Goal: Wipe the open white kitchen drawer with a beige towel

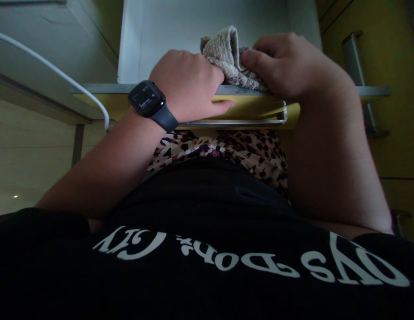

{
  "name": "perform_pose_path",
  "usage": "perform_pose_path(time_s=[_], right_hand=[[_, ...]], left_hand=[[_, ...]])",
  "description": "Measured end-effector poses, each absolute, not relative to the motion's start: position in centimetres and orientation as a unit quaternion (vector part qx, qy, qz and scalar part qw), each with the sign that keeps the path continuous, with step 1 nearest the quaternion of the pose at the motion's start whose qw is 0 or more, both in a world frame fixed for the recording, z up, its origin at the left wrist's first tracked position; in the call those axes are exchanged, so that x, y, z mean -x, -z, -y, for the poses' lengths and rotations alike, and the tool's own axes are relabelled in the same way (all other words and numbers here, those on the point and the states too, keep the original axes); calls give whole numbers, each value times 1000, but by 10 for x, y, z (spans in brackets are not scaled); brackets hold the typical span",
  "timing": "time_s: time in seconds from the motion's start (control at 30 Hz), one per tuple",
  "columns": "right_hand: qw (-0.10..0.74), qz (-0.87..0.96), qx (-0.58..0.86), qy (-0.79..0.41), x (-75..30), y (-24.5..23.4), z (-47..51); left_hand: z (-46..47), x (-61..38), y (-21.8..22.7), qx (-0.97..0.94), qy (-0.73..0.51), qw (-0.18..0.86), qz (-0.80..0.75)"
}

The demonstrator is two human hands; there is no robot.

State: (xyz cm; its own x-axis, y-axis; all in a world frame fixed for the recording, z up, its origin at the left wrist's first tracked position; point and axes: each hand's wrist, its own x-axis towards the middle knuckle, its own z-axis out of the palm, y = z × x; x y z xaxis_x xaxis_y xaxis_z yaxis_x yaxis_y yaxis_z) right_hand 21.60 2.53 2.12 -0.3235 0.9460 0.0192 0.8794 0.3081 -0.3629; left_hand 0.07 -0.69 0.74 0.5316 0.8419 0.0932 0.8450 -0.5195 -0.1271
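A pulled-out drawer (193,26) with white inner walls and a yellow front stands before my body. My left hand (186,84), with a black watch on its wrist, is closed over the top edge of the drawer front. Its thumb lies on the outer side; the other fingers curl inward and are partly hidden. A crumpled, speckled grey-beige cloth (227,55) rests on that edge, between the hands. My right hand (283,66) pinches the cloth's right side, thumb on top, with its remaining fingers out of sight.
A metal handle (247,122) runs along the drawer front, close to my lap. To the right are yellow cabinet fronts with an upright handle (355,58). A white cable (56,66) crosses the left side, beside a pale cabinet (36,26).
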Motion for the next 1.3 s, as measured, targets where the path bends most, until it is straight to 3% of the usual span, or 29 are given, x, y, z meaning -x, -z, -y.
perform_pose_path(time_s=[1.3], right_hand=[[106, 803, 574, -125, -215, -21, -24]], left_hand=[[6, 0, -8, 870, 9, 67, 489]])
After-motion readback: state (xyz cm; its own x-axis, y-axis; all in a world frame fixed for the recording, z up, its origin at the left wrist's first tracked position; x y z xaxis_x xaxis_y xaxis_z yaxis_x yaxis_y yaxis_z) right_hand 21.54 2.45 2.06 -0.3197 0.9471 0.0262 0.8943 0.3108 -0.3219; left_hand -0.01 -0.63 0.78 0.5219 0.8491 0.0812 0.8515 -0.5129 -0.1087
